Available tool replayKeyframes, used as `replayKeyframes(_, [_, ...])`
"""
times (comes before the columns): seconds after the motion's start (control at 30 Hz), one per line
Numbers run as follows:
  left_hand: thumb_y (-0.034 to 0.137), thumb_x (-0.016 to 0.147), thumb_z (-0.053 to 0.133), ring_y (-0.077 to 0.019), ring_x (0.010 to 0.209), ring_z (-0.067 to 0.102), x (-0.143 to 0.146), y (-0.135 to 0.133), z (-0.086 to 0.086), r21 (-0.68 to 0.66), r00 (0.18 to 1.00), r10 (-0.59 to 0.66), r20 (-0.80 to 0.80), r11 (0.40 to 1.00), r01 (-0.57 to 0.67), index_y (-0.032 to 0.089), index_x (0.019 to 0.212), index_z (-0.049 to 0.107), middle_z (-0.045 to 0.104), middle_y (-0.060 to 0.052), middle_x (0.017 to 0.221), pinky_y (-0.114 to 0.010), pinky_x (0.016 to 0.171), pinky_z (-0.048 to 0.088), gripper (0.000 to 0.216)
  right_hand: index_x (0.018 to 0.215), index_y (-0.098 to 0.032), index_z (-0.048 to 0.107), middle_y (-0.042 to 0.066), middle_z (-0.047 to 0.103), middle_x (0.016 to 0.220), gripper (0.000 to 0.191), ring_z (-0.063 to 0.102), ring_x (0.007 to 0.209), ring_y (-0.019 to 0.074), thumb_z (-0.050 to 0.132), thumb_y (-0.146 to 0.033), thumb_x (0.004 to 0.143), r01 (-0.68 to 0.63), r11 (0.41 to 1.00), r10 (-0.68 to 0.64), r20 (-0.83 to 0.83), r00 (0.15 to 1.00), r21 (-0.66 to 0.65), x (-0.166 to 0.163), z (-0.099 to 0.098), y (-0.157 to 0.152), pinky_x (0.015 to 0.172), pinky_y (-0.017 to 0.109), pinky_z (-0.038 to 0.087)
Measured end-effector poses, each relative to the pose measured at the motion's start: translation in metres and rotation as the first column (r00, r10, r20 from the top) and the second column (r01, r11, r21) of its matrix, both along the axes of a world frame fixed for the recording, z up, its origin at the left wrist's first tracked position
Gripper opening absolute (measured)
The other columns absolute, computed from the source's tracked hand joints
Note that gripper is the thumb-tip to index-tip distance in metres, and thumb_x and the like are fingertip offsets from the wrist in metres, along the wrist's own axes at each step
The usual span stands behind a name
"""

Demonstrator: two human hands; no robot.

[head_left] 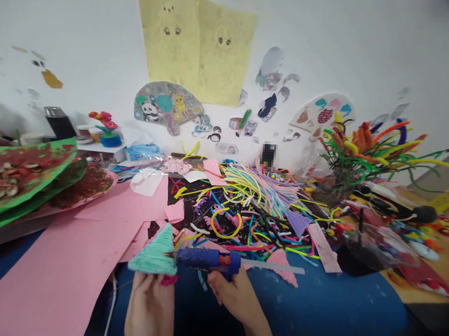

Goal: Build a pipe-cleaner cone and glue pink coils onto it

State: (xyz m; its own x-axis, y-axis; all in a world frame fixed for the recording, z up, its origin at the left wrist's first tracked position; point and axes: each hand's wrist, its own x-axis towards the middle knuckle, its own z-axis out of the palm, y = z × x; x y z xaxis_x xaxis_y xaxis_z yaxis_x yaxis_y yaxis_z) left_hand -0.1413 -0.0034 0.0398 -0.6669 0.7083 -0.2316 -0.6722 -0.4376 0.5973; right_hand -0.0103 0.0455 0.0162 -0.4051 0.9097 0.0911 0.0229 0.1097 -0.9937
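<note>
My left hand [150, 304] is closed around the base of a teal cone [155, 254] wrapped in fuzzy pipe cleaner, holding it upright. My right hand [236, 296] grips a blue glue gun [209, 260] with an orange trigger, lying horizontal. The gun's metal nozzle points left and touches the cone's right side. A pale glue stick [275, 267] sticks out of the gun's back toward the right.
Large pink paper sheets [69, 260] cover the left of the blue table [315, 303]. A heap of coloured pipe cleaners [253, 199] lies behind. A pipe-cleaner bouquet [364, 150] stands at the right, and green paper plates [24, 177] at the left.
</note>
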Motion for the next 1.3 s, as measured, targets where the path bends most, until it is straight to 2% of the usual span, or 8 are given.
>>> replayKeyframes(0.23, [0.019,0.083,0.054,-0.0202,0.121,0.056,0.004,0.000,0.002,-0.036,1.000,0.002,0.004,0.999,-0.002,0.025,0.115,0.066,0.070,-0.002,0.117,-0.030,0.104,0.043,0.036,0.060,-0.021,0.051,-0.004,0.043,0.052,0.045,0.042,0.052,0.0117,0.059,-0.058,0.084,0.011,0.999,-0.013,0.052,0.999,0.033,0.000,-0.002,0.002,0.050,0.023,0.032])
replayKeyframes(0.4, [0.019,0.084,0.053,-0.0199,0.126,0.053,0.007,-0.003,0.004,-0.036,0.999,-0.036,-0.017,0.999,0.035,0.027,0.117,0.064,0.067,-0.002,0.124,-0.033,0.108,0.040,0.035,0.060,-0.021,0.056,-0.004,0.044,0.050,0.043,0.045,0.052,0.0134,0.059,-0.058,0.083,0.053,0.997,-0.057,0.074,0.996,0.047,-0.001,0.006,0.003,0.052,0.024,0.036])
replayKeyframes(0.57, [0.023,0.085,0.054,-0.0229,0.128,0.051,0.011,-0.006,0.000,-0.062,0.999,-0.033,-0.026,0.998,0.031,0.023,0.119,0.064,0.065,-0.004,0.127,-0.037,0.112,0.035,0.036,0.059,-0.022,0.061,-0.002,0.047,0.047,0.047,0.050,0.054,0.0159,0.055,-0.062,0.083,0.081,0.994,-0.089,0.102,0.991,0.076,0.000,0.010,0.005,0.053,0.024,0.040])
replayKeyframes(0.7, [0.026,0.083,0.060,-0.0253,0.128,0.051,0.014,-0.005,-0.003,-0.047,0.995,-0.041,-0.090,0.998,0.037,0.020,0.119,0.065,0.064,-0.007,0.128,-0.039,0.114,0.031,0.037,0.072,-0.018,0.069,-0.001,0.055,0.055,0.052,0.052,0.055,0.0153,0.052,-0.066,0.084,0.071,0.994,-0.086,0.185,0.979,0.085,0.002,0.011,0.000,0.053,0.024,0.043])
replayKeyframes(0.83, [0.025,0.082,0.061,-0.0252,0.126,0.052,0.015,-0.002,-0.005,-0.041,0.996,-0.032,-0.083,0.999,0.029,0.023,0.120,0.065,0.065,-0.006,0.127,-0.042,0.114,0.030,0.038,0.093,-0.018,0.075,0.004,0.069,0.077,0.061,0.061,0.071,0.0197,0.052,-0.073,0.081,0.005,0.993,-0.028,0.204,0.979,0.114,0.004,0.017,-0.008,0.070,0.028,0.050])
replayKeyframes(1.0, [0.024,0.084,0.059,-0.0217,0.122,0.055,0.011,-0.002,-0.010,-0.064,0.998,-0.002,-0.065,0.998,-0.003,0.024,0.119,0.066,0.068,-0.003,0.120,-0.033,0.105,0.040,0.035,0.095,-0.019,0.077,0.008,0.073,0.090,0.073,0.066,0.086,0.0271,0.047,-0.083,0.076,-0.060,0.993,0.034,0.249,0.968,0.100,0.005,0.027,-0.016,0.082,0.036,0.052])
replayKeyframes(1.1, [0.023,0.084,0.058,-0.0207,0.121,0.056,0.010,-0.003,-0.010,-0.047,0.998,0.000,-0.056,0.999,-0.003,0.024,0.120,0.066,0.069,-0.002,0.118,-0.030,0.101,0.044,0.036,0.095,-0.018,0.077,0.010,0.073,0.093,0.075,0.066,0.089,0.0290,0.046,-0.084,0.075,-0.034,0.995,0.006,0.284,0.959,0.096,0.005,0.029,-0.016,0.085,0.038,0.052])
replayKeyframes(1.3, [0.018,0.087,0.053,-0.0189,0.121,0.056,0.013,-0.005,-0.001,-0.005,1.000,-0.001,-0.010,1.000,0.001,0.028,0.121,0.064,0.068,-0.001,0.122,-0.032,0.105,0.043,0.037,0.088,-0.021,0.076,0.008,0.073,0.087,0.057,0.065,0.090,0.0274,0.048,-0.071,0.083,0.053,0.982,-0.102,0.275,0.956,0.179,0.007,0.027,-0.011,0.087,0.036,0.051])
